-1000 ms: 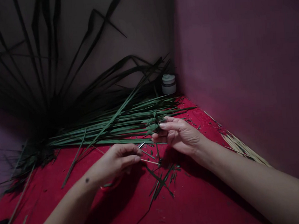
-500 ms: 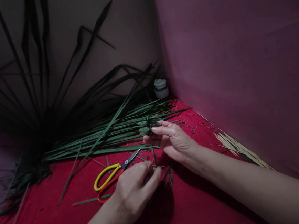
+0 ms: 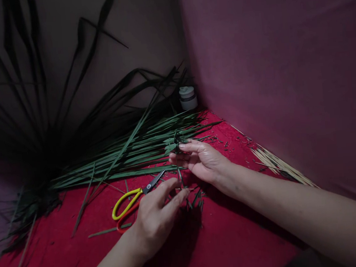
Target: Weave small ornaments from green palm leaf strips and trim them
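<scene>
Between the thumb and fingers of my right hand (image 3: 203,158) is a small folded green leaf piece (image 3: 171,145) with pointed tips. A thin dark leaf strip (image 3: 179,173) hangs from below it towards my left hand (image 3: 158,213). That hand is closed in a pinch at the strip's lower end, though its exact hold is partly hidden. Just beyond my left hand lie scissors (image 3: 151,186) with yellow and orange handles, on the red cloth (image 3: 235,236); the knuckles cover part of them.
Long green leaf strips (image 3: 130,153) are spread behind my hands. A dark leafy frond (image 3: 50,135) rises at the left. A white lidded jar (image 3: 188,98) stands in the corner. Pale thin sticks (image 3: 282,167) lie along the pink wall (image 3: 271,68). Leaf scraps litter the cloth.
My left hand's fingers have spread slightly, with their tips nearer the hanging strip. My right hand still holds the leaf piece. The whole view has shifted a little.
</scene>
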Tool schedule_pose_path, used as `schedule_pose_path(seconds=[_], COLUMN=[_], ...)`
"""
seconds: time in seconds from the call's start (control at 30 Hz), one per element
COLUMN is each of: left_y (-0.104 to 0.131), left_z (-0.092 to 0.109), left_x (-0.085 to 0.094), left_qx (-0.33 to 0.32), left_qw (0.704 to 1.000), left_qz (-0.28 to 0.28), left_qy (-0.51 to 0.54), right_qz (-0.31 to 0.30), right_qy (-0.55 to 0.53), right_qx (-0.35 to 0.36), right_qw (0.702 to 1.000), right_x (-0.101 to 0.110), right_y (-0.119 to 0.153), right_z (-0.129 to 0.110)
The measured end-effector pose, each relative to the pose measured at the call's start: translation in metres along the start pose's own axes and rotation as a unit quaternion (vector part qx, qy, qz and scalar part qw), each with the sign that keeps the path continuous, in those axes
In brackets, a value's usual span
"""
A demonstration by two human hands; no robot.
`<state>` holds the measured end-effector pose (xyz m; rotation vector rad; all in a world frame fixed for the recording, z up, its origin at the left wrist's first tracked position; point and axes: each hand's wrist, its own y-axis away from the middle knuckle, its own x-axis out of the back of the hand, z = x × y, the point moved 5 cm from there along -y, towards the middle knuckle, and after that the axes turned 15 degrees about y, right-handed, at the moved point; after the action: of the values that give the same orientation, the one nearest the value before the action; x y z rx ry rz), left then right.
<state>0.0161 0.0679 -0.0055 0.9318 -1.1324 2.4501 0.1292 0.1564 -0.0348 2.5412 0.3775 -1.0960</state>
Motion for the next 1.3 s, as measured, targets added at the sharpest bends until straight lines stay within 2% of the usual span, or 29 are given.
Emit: schedule_pose_path(seconds=[0.07, 0.1, 0.17, 0.23, 0.33, 0.4, 0.5, 0.77, 1.03, 1.3], left_y=[-0.006, -0.009, -0.014, -0.016, -0.011, -0.008, -0.006, -0.003, -0.001, -0.001], left_z=[0.005, 0.006, 0.006, 0.002, -0.003, -0.004, -0.006, -0.012, -0.018, -0.022], left_x=[0.001, 0.002, 0.005, 0.009, 0.009, 0.008, 0.008, 0.013, 0.015, 0.013], left_qx=[0.005, 0.029, 0.118, 0.239, 0.391, 0.44, 0.471, 0.481, 0.498, 0.504], left_qw=[1.0, 0.998, 0.981, 0.936, 0.832, 0.779, 0.742, 0.704, 0.687, 0.686], left_qz=[0.012, 0.019, 0.044, 0.087, 0.148, 0.161, 0.167, 0.201, 0.193, 0.174], left_qy=[0.02, 0.051, 0.146, 0.244, 0.364, 0.416, 0.446, 0.483, 0.493, 0.495], right_qz=[-0.009, -0.015, -0.032, -0.054, -0.075, -0.083, -0.103, -0.112, -0.078, -0.088], right_qy=[0.011, 0.019, 0.041, 0.07, 0.104, 0.12, 0.164, 0.275, 0.332, 0.401], right_qx=[0.003, 0.009, 0.027, 0.05, 0.087, 0.114, 0.149, 0.209, 0.225, 0.254], right_qw=[1.0, 1.0, 0.998, 0.995, 0.988, 0.983, 0.97, 0.932, 0.913, 0.876], right_x=[-0.001, -0.002, -0.004, -0.008, -0.013, -0.014, -0.016, -0.018, -0.018, -0.019], right_y=[0.001, 0.002, 0.004, 0.008, 0.012, 0.014, 0.016, 0.021, 0.025, 0.027], right_z=[0.0, 0.0, -0.002, -0.003, -0.004, -0.004, -0.003, -0.004, -0.006, -0.004])
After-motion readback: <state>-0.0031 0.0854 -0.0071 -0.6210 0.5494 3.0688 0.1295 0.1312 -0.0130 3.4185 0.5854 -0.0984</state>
